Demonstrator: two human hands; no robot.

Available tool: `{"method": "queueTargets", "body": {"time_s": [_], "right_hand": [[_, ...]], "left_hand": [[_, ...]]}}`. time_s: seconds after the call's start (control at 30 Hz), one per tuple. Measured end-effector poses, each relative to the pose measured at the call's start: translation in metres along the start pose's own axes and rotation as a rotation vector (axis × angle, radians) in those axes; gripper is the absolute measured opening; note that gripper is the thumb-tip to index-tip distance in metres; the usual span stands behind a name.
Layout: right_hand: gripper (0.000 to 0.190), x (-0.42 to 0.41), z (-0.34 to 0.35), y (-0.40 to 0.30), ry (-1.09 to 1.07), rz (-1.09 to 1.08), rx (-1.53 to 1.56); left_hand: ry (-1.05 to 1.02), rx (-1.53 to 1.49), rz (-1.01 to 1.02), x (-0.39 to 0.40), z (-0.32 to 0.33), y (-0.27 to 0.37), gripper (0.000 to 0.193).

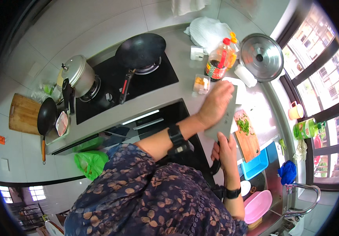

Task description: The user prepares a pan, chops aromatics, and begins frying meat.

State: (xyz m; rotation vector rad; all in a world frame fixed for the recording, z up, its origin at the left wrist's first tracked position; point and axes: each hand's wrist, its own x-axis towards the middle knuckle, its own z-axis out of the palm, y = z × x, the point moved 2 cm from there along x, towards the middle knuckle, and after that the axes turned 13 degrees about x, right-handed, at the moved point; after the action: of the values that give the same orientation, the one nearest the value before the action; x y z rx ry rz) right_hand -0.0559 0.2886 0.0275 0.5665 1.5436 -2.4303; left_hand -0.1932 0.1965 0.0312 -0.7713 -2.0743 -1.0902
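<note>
My right hand (226, 152) grips the black handle of a cleaver (223, 119), whose broad grey blade is tilted over the counter. Against the far part of the blade lies my left hand (218, 98), slightly blurred; whether its fingers grip the blade cannot be made out. Just right of the blade is a wooden cutting board (247, 144) bearing a small heap of chopped green herbs (244, 126). Beyond my left hand stand a small clear container with yellowish pieces (201, 84) and a bottle of dark sauce (216, 66). A white item behind the blade is partly hidden.
A black wok (143, 48) and a pressure cooker (78, 73) sit on the gas hob (157, 79) to the left. A steel lid (261, 57) leans near the window. On the right, a blue basin (255, 165) and a pink basin (257, 206) are at the sink, by a faucet (312, 197).
</note>
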Motion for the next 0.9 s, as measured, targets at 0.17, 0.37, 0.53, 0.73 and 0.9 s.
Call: {"method": "queueTargets", "body": {"time_s": [0.17,0.37,0.53,0.73,0.9], "right_hand": [[0.017,0.084,0.125,-0.011,-0.246,0.025,-0.051],[0.017,0.16,0.234,0.003,-0.316,0.048,-0.025],[0.016,0.163,0.232,0.009,-0.262,0.044,0.045],[0.016,0.101,0.148,0.001,-0.13,-0.064,-0.06],[0.02,0.05,0.058,0.001,0.027,-0.071,-0.048]], "left_hand": [[0.101,0.233,-0.094,0.044,-0.098,-0.122,0.023],[0.18,0.372,-0.198,0.066,-0.168,-0.276,0.023],[0.149,0.34,-0.342,0.074,-0.191,-0.356,0.032],[0.159,0.111,-0.667,0.091,-0.233,-0.358,0.033],[0.251,-0.214,-0.557,0.083,-0.208,-0.233,0.024]]}}
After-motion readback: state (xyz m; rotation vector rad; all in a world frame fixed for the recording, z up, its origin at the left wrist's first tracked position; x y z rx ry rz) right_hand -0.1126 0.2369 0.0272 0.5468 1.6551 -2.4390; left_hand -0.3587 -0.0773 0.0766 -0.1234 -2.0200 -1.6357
